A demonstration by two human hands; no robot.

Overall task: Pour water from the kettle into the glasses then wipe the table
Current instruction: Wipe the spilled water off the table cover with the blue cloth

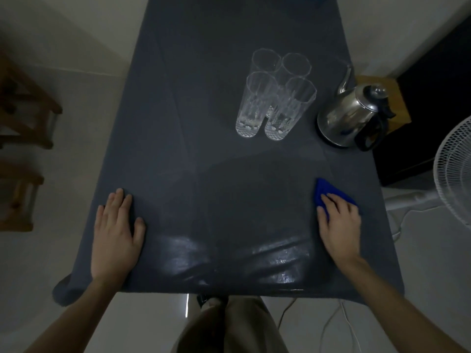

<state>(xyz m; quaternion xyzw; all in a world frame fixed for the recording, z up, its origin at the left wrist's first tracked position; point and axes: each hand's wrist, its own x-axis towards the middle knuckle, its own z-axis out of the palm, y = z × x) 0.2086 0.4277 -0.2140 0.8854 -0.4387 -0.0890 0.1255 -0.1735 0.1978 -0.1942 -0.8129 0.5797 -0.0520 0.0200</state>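
— What's on the counter (178, 149) from where you stand?

— A dark slate-grey covering, smooth and matte across most of it, with a few long creases. Near the person's edge it is glossy and rumpled, catching the light in two shiny patches (wet or just sheen, I cannot tell).

— And the glasses?

— Four tall glasses (276, 94), clear, with faceted walls and a cut diamond pattern round their thick bases. They stand upright in a tight cluster, two in front and two behind, touching or nearly so. Whether there is water in them I cannot make out.

— The kettle?

— The kettle (353, 115) sits just to the right of the glasses, close to the counter's right edge. Polished metal, rounded body, a slim curved spout pointing away from the person, a domed lid with a knob, and a black handle on the near side.

— What are the hands doing?

— The left hand (116, 233) lies flat, palm down, fingers spread out loosely on the covering near the left edge, holding nothing. The right hand (340, 224) presses down on a bright blue cloth (323, 192), soft and crumpled, its pointed corner poking out past the fingertips. The fingers lie over it rather than curl round it. Both hands are well apart.
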